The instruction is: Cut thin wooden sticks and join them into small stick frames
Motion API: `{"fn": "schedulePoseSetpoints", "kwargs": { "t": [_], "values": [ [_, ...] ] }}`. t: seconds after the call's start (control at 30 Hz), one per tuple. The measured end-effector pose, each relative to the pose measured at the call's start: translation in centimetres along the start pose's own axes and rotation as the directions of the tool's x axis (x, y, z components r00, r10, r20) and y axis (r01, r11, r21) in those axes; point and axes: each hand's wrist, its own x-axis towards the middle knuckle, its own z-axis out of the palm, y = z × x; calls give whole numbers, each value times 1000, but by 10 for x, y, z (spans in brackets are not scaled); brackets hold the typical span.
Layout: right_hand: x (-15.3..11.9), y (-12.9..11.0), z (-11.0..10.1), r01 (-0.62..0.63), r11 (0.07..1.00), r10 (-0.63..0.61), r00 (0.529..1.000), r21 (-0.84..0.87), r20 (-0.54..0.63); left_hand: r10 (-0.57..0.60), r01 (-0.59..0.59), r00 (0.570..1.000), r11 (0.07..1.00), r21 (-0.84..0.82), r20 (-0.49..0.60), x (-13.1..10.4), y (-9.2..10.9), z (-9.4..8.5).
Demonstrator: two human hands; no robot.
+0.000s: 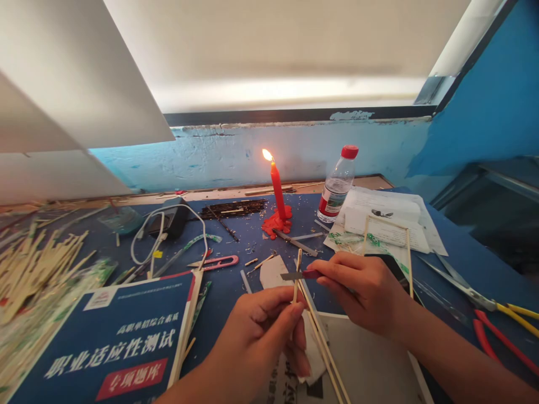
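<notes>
My left hand is closed round a thin bamboo stick, holding it nearly upright between thumb and fingers. In my right hand, pinched by the fingertips, is a small knife with a grey blade and a dark red handle. Its blade lies across the stick just above my left fingertips and appears to touch it. Beneath my hands, longer thin sticks slant over a grey-covered book and a piece of white paper.
A lit red candle stands in melted wax beyond my hands. Nearby are a water bottle, pink-handled scissors and a blue book. Bamboo sticks pile up left; large scissors and red-handled pliers lie right.
</notes>
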Motion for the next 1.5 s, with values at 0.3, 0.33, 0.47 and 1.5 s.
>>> {"fn": "schedulePoseSetpoints", "kwargs": {
  "t": [0.3,0.33,0.47,1.5],
  "values": [
    [-1,1,-2,9,999,-11,999,-36,-50,9,-9,1000,998,57,-7,-1,8,1],
    [-1,2,-2,8,999,-10,999,-43,-52,11,-10,1000,998,62,-8,-1,8,1],
    [-1,3,-3,-5,999,2,998,-54,-60,0,0,1000,999,50,-8,-1,6,-1],
    [-3,-3,13,20,987,-21,1000,158,5,-34,41,999,944,-326,28,-1,-10,-1]
  ]
}}
